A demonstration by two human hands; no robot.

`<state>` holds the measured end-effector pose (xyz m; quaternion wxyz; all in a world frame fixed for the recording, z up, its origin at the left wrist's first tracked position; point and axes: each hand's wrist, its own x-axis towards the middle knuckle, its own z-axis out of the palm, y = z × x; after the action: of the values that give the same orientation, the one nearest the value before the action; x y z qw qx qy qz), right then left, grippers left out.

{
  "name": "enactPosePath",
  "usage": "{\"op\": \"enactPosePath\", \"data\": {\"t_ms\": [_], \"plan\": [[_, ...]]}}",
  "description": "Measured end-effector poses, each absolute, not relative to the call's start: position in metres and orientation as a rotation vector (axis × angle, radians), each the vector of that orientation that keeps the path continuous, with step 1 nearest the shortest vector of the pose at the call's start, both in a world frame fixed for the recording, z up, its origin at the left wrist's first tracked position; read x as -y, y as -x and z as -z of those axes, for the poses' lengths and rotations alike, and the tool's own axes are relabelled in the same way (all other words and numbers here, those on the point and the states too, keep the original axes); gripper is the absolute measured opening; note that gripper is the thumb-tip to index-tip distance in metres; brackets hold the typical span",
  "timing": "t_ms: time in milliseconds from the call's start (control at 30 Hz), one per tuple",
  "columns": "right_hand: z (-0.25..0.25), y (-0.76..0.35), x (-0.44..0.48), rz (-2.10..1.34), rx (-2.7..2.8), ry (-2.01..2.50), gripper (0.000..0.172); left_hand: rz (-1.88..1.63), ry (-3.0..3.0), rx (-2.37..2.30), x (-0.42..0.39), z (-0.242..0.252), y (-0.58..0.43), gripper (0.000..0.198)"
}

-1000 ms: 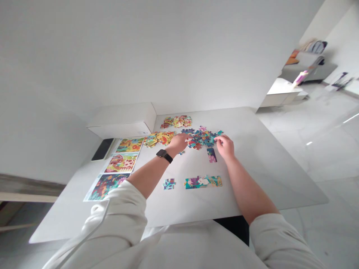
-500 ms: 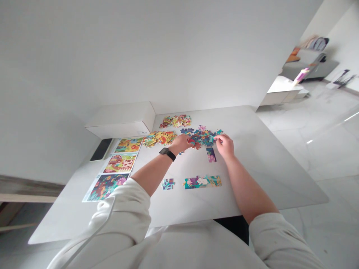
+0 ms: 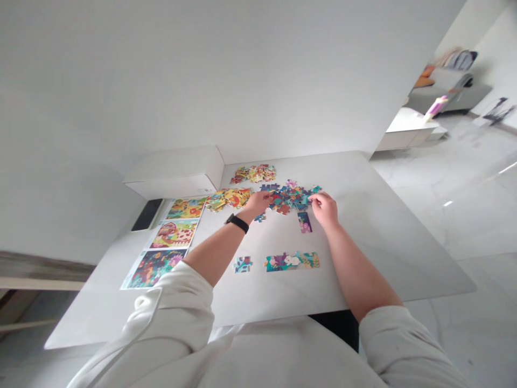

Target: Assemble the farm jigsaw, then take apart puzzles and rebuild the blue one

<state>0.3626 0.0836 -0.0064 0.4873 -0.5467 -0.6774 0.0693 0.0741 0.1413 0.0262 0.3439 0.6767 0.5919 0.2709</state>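
Wearing white: a person in a white top (image 3: 291,350), sleeves (image 3: 181,302) rolled to about the elbows, faces the near edge of a pale table (image 3: 383,231).
Rabbit strip (image 3: 278,263): a joined puzzle strip with a white rabbit, lying flat near the person, mid-table.
Leafy section (image 3: 243,264): pale with blue leaves, lying left of the strip and apart from it.
Picture sheet (image 3: 175,233): on the left, three printed scenes, a dark garden nearest, a barn and cow next, a lion farthest.
Purple section (image 3: 305,222): dark, with pink flowers, lying between the strip and the blue puzzle pile (image 3: 297,198).
Smartwatch (image 3: 239,222): black, on the left wrist.
Small blue piece (image 3: 259,218): just beside the left hand (image 3: 258,203), on its near side.
Left hand: at the blue pile's left edge; from here I can't tell whether thumb and finger are closed on a piece.
Right hand (image 3: 325,209): at the pile's right edge, fingertips close together by a teal piece; whether they pinch it, I can't tell.
Phone (image 3: 147,214): dark-screened, left of the sheet.
Yellow puzzle pile (image 3: 229,199): left of the blue one.
White box (image 3: 177,170): far left, on the table.
Red-and-cream puzzle pile (image 3: 254,173): far side, near the wall (image 3: 283,81).
Sofa (image 3: 464,99): grey, far right, past the table.
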Motion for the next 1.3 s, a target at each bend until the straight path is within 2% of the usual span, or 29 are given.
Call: {"op": "enactPosePath", "data": {"t_ms": [200,533,700,867,1300], "plan": [[0.007,-0.366,-0.082,-0.204,1.61,1.329,0.028,-0.83,-1.413,-1.363,-0.111,-0.038,-0.071,0.016],[-0.01,-0.38,-0.08,-0.37,1.241,1.341,0.023,-1.021,-1.241,-1.182,-0.038,-0.052,-0.026,0.038],[0.012,-0.388,-0.066,-0.447,1.215,1.411,0.027,-1.058,-1.192,-1.193,-0.024,-0.04,0.006,0.044],[0.039,-0.39,-0.054,-0.366,1.147,1.629,0.028,-1.024,-1.162,-1.161,-0.017,-0.023,0.025,0.047],[0.039,-0.383,-0.047,-0.322,1.27,1.616,0.023,-1.037,-1.113,-1.095,-0.023,-0.001,0.026,0.052]]}}
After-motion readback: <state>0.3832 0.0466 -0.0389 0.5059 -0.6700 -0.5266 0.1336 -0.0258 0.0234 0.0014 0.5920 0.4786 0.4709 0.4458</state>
